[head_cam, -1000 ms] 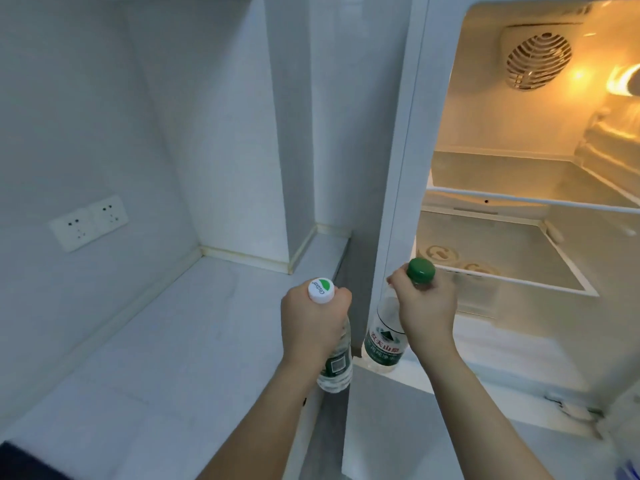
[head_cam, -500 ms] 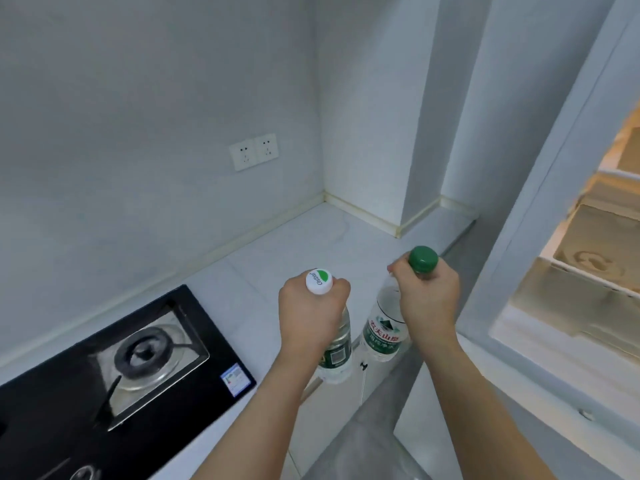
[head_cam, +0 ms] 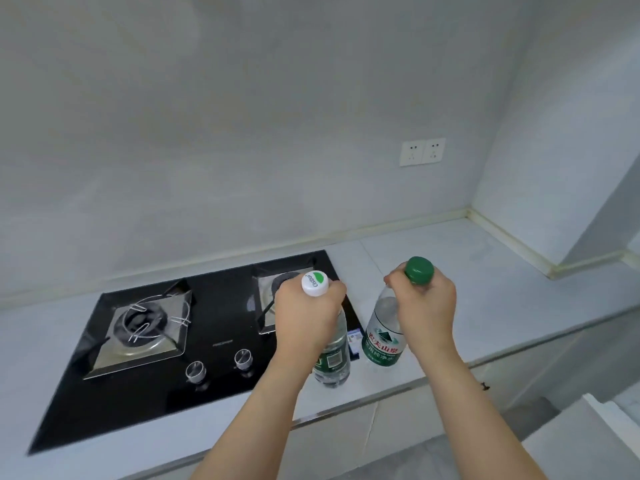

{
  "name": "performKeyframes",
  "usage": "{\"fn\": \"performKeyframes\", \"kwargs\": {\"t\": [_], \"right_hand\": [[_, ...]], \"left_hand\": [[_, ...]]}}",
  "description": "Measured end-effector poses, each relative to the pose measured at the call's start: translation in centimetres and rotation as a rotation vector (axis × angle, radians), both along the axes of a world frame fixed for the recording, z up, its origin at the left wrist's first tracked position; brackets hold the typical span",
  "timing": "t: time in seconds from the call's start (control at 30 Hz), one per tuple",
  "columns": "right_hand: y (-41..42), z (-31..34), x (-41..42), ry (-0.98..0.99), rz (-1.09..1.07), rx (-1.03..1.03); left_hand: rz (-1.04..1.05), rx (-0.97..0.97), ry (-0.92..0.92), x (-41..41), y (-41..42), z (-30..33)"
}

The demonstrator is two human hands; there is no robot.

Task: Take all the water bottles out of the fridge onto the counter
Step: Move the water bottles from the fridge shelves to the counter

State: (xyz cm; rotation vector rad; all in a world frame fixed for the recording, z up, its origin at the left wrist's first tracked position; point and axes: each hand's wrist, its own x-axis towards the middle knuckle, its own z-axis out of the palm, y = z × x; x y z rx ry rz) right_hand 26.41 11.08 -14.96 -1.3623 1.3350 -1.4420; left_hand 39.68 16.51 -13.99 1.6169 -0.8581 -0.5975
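Note:
My left hand grips the neck of a clear water bottle with a white cap; the bottle stands upright over the right edge of the black hob. My right hand grips the neck of a second bottle with a green cap and a green label, held upright above the white counter. Whether either bottle's base touches the surface I cannot tell. The fridge is out of view.
A black two-burner gas hob with two knobs fills the counter's left part. A double wall socket sits on the back wall. The counter runs right into a corner with a wall pillar.
The view has swung left from the open fridge to the counter and hob. Both hands have carried their bottles from the fridge front over the counter.

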Motion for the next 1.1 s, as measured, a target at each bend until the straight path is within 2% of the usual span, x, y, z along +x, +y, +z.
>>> {"fn": "performKeyframes", "kwargs": {"t": [0.3, 0.7, 1.1], "right_hand": [[8.4, 1.0, 16.0, 0.004, 0.226, -0.033], [19.7, 1.6, 33.7, -0.002, 0.452, -0.066], [22.2, 0.3, 43.7, 0.023, 0.580, -0.036]], "left_hand": [[0.174, -0.041, -0.004, 15.3, 11.2, 0.8], [0.391, -0.095, 0.051, 30.8, 25.1, 1.1], [0.524, -0.049, 0.158, 39.5, 29.3, -1.1]]}}
